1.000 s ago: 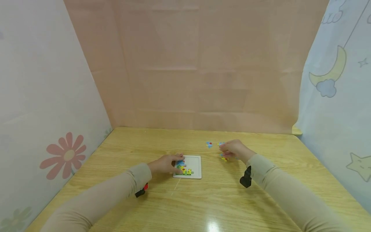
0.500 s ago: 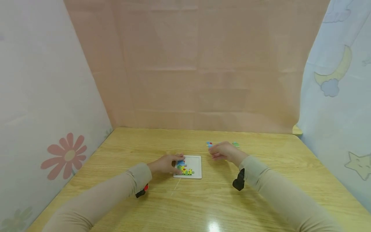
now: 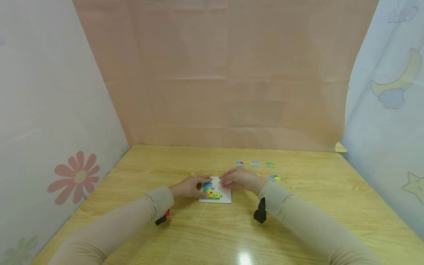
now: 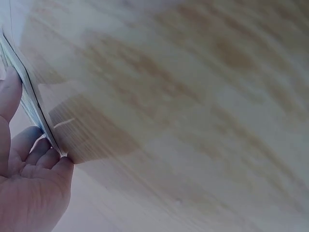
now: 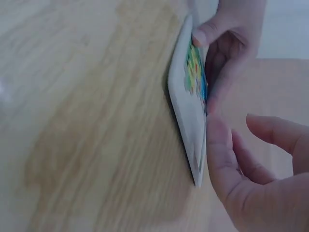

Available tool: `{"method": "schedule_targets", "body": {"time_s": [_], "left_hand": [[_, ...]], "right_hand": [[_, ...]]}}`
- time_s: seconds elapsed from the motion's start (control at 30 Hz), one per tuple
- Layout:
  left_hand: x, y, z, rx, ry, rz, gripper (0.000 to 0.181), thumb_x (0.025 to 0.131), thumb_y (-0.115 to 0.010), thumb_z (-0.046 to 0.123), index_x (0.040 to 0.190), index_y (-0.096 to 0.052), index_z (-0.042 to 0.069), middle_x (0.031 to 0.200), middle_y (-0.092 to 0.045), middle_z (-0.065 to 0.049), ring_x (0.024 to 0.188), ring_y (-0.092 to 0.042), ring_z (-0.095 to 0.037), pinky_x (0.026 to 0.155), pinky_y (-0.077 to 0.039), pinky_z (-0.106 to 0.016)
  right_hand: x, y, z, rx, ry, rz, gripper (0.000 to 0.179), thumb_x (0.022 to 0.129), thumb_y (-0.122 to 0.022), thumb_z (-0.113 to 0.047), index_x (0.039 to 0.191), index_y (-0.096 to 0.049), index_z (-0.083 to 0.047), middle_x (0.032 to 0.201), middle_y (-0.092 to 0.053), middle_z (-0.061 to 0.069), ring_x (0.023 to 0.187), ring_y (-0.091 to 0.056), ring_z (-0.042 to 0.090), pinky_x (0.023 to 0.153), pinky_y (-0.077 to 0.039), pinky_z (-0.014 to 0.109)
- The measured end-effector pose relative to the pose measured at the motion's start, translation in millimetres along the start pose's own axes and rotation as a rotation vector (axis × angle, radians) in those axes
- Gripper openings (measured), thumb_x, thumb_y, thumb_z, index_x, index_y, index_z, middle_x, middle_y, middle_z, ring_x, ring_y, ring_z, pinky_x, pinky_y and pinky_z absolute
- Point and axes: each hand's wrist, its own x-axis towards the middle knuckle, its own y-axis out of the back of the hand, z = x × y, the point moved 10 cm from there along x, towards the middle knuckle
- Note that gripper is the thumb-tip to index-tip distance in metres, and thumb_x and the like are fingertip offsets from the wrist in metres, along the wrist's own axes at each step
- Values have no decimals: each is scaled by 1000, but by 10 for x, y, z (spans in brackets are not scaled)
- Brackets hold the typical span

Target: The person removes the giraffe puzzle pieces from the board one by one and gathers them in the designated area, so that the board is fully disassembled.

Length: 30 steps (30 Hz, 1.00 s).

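My left hand (image 3: 188,187) grips the left side of a small white puzzle board (image 3: 226,197), thumb towards me and fingers towards the far side. In the left wrist view its curled fingers (image 4: 47,157) sit against the board's edge. Joined pieces with blue, green, yellow and red parts (image 3: 212,194) cover the left and near part of the board. My right hand (image 3: 240,179) is over the board's far right corner, its fingers drawn together. In the right wrist view the right fingertips (image 5: 218,130) are right beside the board; I cannot tell whether they pinch a puzzle piece.
Several loose jigsaw pieces lie on the wooden table beyond and to the right of the board: a blue and red one (image 3: 240,163), a blue one (image 3: 254,164), a green one (image 3: 270,164) and a blue and yellow one (image 3: 275,178). Another is mostly hidden behind my right hand.
My right hand has moved left from the loose pieces to the board's far right corner, uncovering some pieces. The left hand keeps its hold on the board.
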Motion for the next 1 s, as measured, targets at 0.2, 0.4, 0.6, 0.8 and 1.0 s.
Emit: {"method": "schedule_targets", "body": {"time_s": [0.2,0.4,0.6,0.8,1.0], "left_hand": [[-21,-41,-37,6,-14,-12,74,83,-76,33,148,-42,20,159,-27,2,149,-20,-28,120,-19,-52],[-68,-19,8,-31,-8,-19,74,84,-76,28,148,-41,17,160,-26,-1,149,-19,-30,119,-20,-53],[-75,1,58,-35,-23,-24,75,83,-76,26,148,-40,14,160,-26,-3,148,-19,-31,119,-21,-53],[-58,-6,22,-25,-18,-15,75,83,-76,27,148,-41,15,160,-27,-2,148,-20,-30,119,-20,-52],[-34,-8,-4,-6,-32,-10,75,83,-76,27,148,-41,15,159,-27,-2,148,-20,-30,119,-21,-52]], "right_hand": [[17,-184,120,-173,-15,12,21,90,-65,-4,110,-70,3,108,-70,12,88,-68,16,83,-58,33],[-11,-239,68,-371,64,32,16,81,-77,-10,97,-75,-8,97,-70,1,88,-61,13,82,-54,32],[-58,-315,3,-430,138,-29,14,76,-81,-7,89,-75,-4,83,-68,0,77,-53,13,70,-46,26],[-76,-355,-14,-427,160,-61,15,77,-80,-4,90,-74,-2,84,-67,1,77,-51,13,68,-44,25],[-75,-374,-23,-431,185,-77,10,78,-78,-2,86,-74,0,78,-71,2,73,-56,10,70,-48,23]]}}
